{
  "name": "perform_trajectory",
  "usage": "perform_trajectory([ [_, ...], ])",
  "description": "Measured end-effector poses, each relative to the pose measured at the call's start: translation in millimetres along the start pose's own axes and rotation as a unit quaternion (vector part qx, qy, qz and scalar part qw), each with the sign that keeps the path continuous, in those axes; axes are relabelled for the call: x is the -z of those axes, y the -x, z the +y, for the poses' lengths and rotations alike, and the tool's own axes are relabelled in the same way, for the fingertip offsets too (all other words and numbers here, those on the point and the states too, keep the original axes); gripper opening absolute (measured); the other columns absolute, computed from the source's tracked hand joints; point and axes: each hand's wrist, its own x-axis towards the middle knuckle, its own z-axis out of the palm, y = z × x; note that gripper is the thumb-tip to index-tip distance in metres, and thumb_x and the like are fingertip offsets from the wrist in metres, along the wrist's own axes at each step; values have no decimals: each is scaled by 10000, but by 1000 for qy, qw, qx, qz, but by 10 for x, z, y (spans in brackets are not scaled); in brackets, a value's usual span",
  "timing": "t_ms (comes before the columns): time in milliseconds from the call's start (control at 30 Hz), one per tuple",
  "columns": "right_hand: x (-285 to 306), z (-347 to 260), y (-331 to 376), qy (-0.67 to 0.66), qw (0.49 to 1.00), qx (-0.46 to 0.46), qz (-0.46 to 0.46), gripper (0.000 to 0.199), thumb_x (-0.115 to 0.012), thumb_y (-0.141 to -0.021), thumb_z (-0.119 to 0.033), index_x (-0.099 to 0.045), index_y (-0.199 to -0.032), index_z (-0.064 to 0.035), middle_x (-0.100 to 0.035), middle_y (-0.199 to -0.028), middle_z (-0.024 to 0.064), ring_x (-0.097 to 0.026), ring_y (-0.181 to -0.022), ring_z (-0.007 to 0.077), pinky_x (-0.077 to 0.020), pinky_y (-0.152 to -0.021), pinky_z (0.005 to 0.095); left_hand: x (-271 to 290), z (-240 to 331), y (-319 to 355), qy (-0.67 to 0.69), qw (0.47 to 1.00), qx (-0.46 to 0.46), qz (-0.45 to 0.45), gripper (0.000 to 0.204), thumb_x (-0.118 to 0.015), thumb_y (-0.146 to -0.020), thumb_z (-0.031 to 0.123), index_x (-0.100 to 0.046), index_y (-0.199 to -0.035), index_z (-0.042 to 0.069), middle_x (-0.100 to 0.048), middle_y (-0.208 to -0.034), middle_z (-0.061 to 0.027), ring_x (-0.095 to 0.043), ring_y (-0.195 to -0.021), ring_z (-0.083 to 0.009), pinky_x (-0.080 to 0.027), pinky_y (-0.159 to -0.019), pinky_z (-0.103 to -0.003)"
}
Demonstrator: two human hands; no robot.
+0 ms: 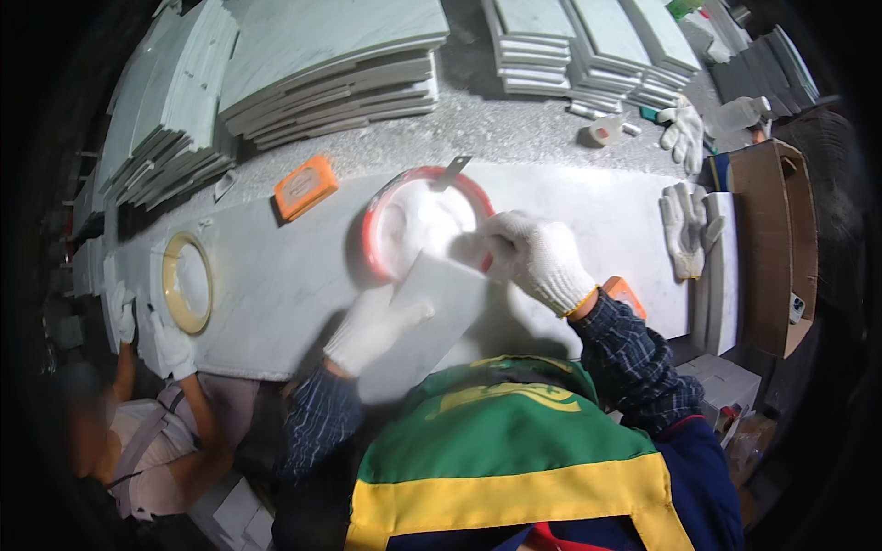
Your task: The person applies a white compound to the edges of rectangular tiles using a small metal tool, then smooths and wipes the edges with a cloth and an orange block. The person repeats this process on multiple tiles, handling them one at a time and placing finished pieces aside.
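Observation:
My left hand (377, 329), in a white knit glove, grips a pale stone tile (448, 310) with its thumb over the face. The tile slants up from my apron, its far end over the near rim of a red basin (371, 241). White material (424, 217), powder or paste, fills much of the basin. A flat metal scraper (452, 169) with a hole in its end leans on the far rim. Also gloved, my right hand (542, 257) is closed above the basin's right edge. Whatever its fingers pinch, if anything, is blurred and hidden.
Orange blocks (306, 187) (625, 296) lie on the long white slab (257, 303). Stone tile stacks (335, 64) line the back. At right are loose gloves (683, 225) and a cardboard box (781, 248). A co-worker's gloved hands (175, 347) are at far left, near a cream basin (169, 285).

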Motion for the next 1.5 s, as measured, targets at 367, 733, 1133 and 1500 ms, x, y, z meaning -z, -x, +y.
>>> perform_trajectory([
  [367,526,1721,-425,-137,878,-216,405,452,-810,-928,-214,-660,-1273,38,-745,-1133,161,-718,-1012,214,-585,-881,333,-11,11,-1,8,1000,-6,7,423,-736,-969,265,-692,-1246,-51,-776,-1075,-134,-698,-947,-158,-554,-863,-342],
  [733,618,1382,-323,-346,892,-60,283,402,-759,-957,-179,-621,-1272,28,-703,-1216,124,-692,-1088,208,-556,-956,340,-13,1,19,27,999,-30,0,403,-740,-963,246,-690,-1201,-76,-769,-1031,-137,-691,-905,-165,-551,-840,-340],
  [1133,437,-286,300,-113,992,50,-30,336,-774,-926,-156,-725,-1249,-81,-747,-1164,109,-728,-976,282,-580,-864,376,-3,-140,-32,-19,995,-97,10,579,-748,-959,406,-647,-1210,-106,-734,-1098,-224,-689,-983,-279,-524,-899,-390],
  [1500,350,-293,247,35,986,164,7,322,-813,-837,-108,-750,-1153,-100,-751,-1063,92,-709,-910,331,-583,-802,429,1,-106,-30,-40,989,-142,33,592,-776,-940,421,-634,-1128,-122,-693,-1032,-259,-658,-932,-271,-515,-857,-398],
])
